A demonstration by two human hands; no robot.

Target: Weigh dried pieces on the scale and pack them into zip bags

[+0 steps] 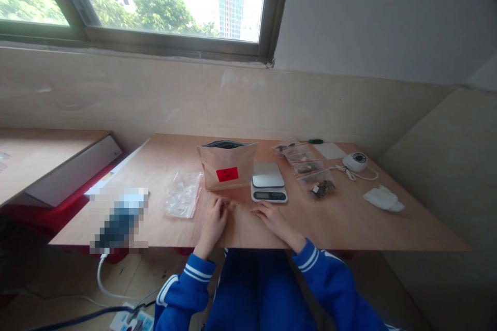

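Observation:
My left hand (216,219) rests on the tabletop with its fingers loosely out and nothing in them, just in front of a brown paper pouch (209,178). The pouch stands upright with its top open and bears a red label (227,174). On the wood in front of a small white kitchen scale (267,181) lies my right hand (275,219), fingers stretched toward the left and holding nothing. The scale's metal plate is bare. Left of the pouch, near my left hand, lies a clear zip bag (181,195); its contents are hard to make out.
Several zip bags with small dark parts (318,186) lie right of the scale. Beyond them are a white dome camera (354,161) with its cable, a crumpled white tissue (383,199), a white sheet (329,150) and a green-handled tool (316,141). A blurred-out phone-like object (121,220) lies left.

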